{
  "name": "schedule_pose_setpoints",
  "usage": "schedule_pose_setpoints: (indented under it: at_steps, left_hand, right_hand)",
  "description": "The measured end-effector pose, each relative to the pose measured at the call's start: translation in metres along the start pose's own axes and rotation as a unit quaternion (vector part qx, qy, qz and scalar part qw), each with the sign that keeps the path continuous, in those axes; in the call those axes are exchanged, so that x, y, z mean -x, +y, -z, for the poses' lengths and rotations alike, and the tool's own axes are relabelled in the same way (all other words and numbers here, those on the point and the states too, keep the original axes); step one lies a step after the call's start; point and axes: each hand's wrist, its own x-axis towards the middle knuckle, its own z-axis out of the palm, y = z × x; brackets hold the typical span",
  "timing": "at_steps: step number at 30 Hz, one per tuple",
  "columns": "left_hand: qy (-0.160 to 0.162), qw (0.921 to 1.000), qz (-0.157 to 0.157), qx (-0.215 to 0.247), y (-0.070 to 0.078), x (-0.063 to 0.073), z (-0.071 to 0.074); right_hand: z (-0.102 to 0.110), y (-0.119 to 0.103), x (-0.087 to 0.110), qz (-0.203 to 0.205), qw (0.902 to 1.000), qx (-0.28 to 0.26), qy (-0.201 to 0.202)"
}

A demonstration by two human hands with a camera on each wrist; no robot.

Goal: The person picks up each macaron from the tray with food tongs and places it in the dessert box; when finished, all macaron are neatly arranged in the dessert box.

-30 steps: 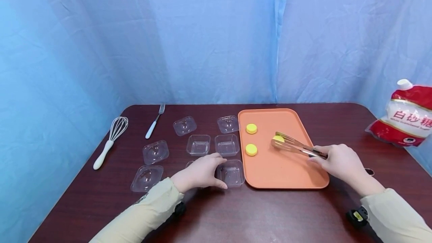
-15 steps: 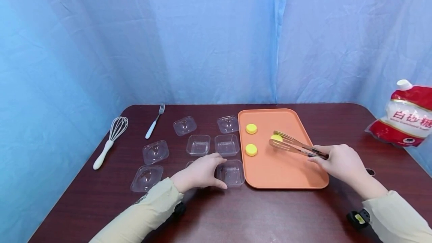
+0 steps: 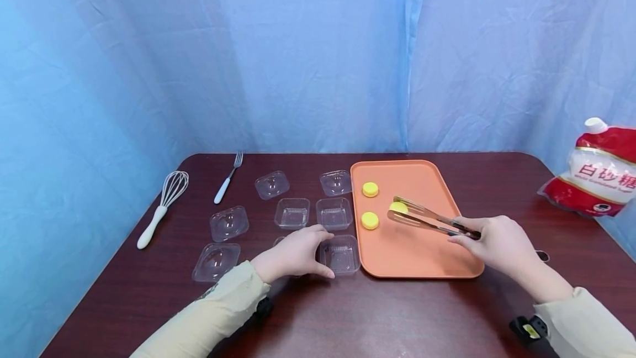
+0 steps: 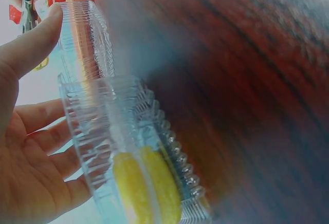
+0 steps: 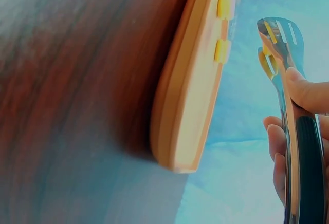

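Observation:
My right hand (image 3: 504,242) grips metal serving tongs (image 3: 432,220) above the orange tray (image 3: 412,261). Between the tong tips is a yellow macaron (image 3: 399,207), raised off the tray in the right wrist view. Two more yellow macarons, a far one (image 3: 370,189) and a near one (image 3: 370,220), sit along the tray's left side. My left hand (image 3: 295,253) stretches over the front clear plastic boxes, thumb and fingers spread, fingertips right at the edge of the front right box (image 3: 340,254). Beneath this hand, a mostly hidden box (image 4: 110,126) contains a yellow macaron (image 4: 146,185).
Two more clear boxes stand behind, one left (image 3: 292,213), one right (image 3: 334,213). Several domed clear lids (image 3: 228,224) lie around them. At the left are a whisk (image 3: 164,203) and a fork (image 3: 228,179). A red-and-white sugar bag (image 3: 596,173) stands at the right.
My right hand has shifted the tongs leftward, and the macaron between their tips has moved left with them, toward the two others. My left hand has stayed in place.

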Motion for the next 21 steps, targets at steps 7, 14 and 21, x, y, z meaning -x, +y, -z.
schedule_pose_setpoints:
  at_steps: [7,14,21]
  left_hand:
    - [-0.003,1.0,0.003,0.006,0.0,-0.001,0.0]
    - [-0.003,1.0,-0.001,0.009,-0.001,-0.001,0.0]
    - [0.0,1.0,-0.003,0.007,-0.002,-0.001,-0.001]
  right_hand:
    - [0.002,-0.01,-0.001,0.024,0.9996,-0.009,0.01]
    - [0.002,-0.022,-0.001,0.061,0.9979,-0.01,0.02]
    - [-0.003,-0.032,-0.001,0.099,0.9945,-0.022,0.026]
